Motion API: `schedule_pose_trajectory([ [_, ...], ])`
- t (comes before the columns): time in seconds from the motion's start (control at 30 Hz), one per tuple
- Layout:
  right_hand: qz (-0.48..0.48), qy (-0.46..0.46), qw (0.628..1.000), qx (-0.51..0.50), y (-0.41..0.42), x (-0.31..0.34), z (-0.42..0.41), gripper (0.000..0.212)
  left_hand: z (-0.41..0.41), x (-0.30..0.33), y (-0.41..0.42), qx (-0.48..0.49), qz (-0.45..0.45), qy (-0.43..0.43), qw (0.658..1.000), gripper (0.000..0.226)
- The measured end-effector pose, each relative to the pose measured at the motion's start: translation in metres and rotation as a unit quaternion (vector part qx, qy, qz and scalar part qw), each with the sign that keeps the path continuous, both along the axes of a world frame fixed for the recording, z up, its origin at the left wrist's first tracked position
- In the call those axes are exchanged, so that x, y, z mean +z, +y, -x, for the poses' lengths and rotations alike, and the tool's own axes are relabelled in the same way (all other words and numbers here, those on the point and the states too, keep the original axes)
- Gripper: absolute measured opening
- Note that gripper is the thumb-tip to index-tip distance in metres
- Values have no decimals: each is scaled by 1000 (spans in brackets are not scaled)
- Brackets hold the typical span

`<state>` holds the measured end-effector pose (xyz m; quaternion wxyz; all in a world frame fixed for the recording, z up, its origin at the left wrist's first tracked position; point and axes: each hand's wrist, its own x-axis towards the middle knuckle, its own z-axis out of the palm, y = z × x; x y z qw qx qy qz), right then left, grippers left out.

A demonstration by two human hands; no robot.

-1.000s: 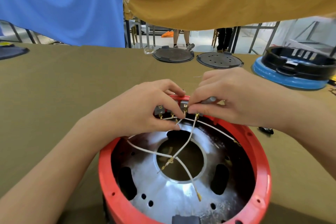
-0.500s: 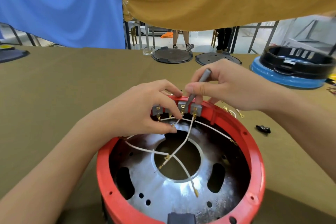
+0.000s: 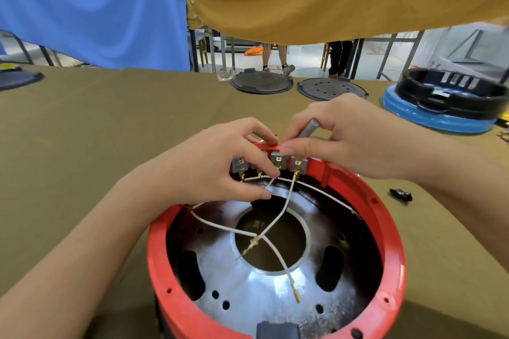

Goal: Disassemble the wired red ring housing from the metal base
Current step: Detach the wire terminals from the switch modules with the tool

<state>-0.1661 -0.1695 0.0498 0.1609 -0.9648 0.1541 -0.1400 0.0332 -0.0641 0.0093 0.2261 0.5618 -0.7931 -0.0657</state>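
A grey tool [image 3: 308,129], raised upright since a second ago, is pinched by the right hand [image 3: 338,137]. A terminal [image 3: 276,164] on the red ring [image 3: 385,217] is pinched by the left hand [image 3: 217,165]; the wires [image 3: 278,217] are likely being freed.

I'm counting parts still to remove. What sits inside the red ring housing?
Inside the red ring housing: metal base, white wires, grey terminal blocks. The left hand covers part of the blocks.

Past your work you have two dark round lids [image 3: 261,82] [image 3: 332,88] and a black-and-blue pot base [image 3: 451,102] on the cloth-covered table [image 3: 110,124].
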Motion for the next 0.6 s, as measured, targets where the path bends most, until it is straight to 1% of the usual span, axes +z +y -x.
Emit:
schedule_pose_trajectory([
  [0.07,-43,-26,999,-14,-6,0,-2,26,0,0,0,3,0,2,1000,27],
  [0.13,-89,-42,995,-28,-12,-1,-4,26,1,0,0,3,0,3,1000,26],
  [0.23,-184,-61,980,-47,-17,-3,-5,29,1,-1,0,0,0,10,1000,28],
  [0.3,-208,-67,974,-55,-20,-4,-5,29,2,-1,1,0,2,15,1000,30],
  [0.37,-180,-69,980,-44,-19,-4,-2,27,2,-1,1,1,5,16,1000,31],
  [0.4,-143,-64,987,-31,-17,-4,0,25,1,-1,1,0,6,14,1000,30],
  [0.47,-37,-35,999,-3,-10,-1,4,25,1,0,1,-3,6,9,1000,29],
  [0.53,60,-4,998,21,-3,-1,7,29,1,0,0,-4,4,10,1000,29],
  [0.6,98,7,995,27,1,-1,5,33,1,0,0,-4,3,11,1000,30],
])
